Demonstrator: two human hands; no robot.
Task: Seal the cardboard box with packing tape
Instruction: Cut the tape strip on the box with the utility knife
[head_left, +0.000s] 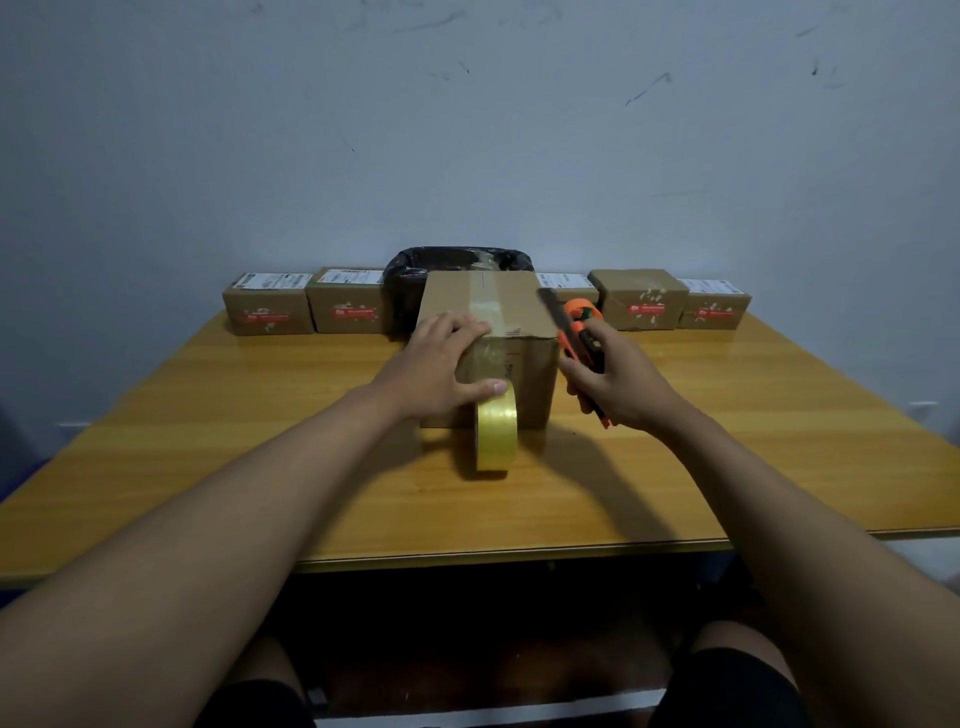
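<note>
A brown cardboard box (524, 312) stands mid-table, flaps down, with a clear tape strip (485, 306) running along its top seam and down its near face. The yellowish tape roll (497, 435) hangs on edge at the foot of that face, still joined to the strip. My left hand (436, 371) lies flat on the box's near top edge, thumb pressing the tape just above the roll. My right hand (615, 384) hovers beside the box's right side, gripping an orange and black utility knife (579, 332) with its blade pointing up and away.
The wooden table (260, 441) carries a row of small sealed cartons (267, 306) along its far edge by the wall, on both sides. A black bag-lined bin (410, 275) sits right behind the box. My knees show below the table's near edge.
</note>
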